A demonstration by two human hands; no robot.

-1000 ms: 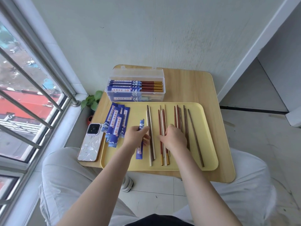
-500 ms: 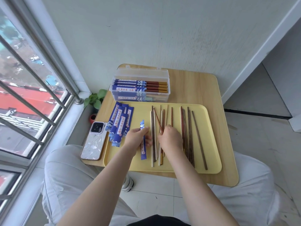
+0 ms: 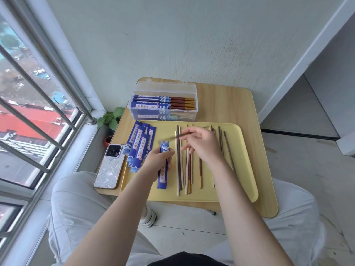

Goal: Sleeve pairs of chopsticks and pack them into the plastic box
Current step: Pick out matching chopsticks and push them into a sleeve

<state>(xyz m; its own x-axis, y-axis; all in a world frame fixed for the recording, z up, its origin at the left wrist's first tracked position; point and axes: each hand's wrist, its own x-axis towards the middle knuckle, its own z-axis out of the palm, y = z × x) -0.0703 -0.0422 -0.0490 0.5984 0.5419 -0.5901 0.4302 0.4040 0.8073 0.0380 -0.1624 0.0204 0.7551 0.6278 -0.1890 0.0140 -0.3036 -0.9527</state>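
My left hand point(image 3: 158, 160) grips a blue paper sleeve point(image 3: 163, 167) above the left half of the yellow tray point(image 3: 244, 169). My right hand point(image 3: 203, 146) is raised over the tray and pinches a pair of chopsticks point(image 3: 177, 136), whose blurred tips point left toward the sleeve's open top. Several loose chopsticks point(image 3: 179, 169) in brown, cream and red lie lengthwise on the tray. A stack of empty blue sleeves point(image 3: 140, 144) lies at the tray's left edge. The clear plastic box point(image 3: 163, 106) behind the tray holds several sleeved pairs.
A phone point(image 3: 110, 166) in a white patterned case lies on the wooden table point(image 3: 226, 104), left of the tray. A small potted plant point(image 3: 111, 120) stands on the floor by the window. The wall is right behind the box. My knees are under the table.
My right hand has lifted a pair of chopsticks off the tray and swung their tips left toward the sleeve. My left hand has raised the sleeve slightly. The camera has moved closer.
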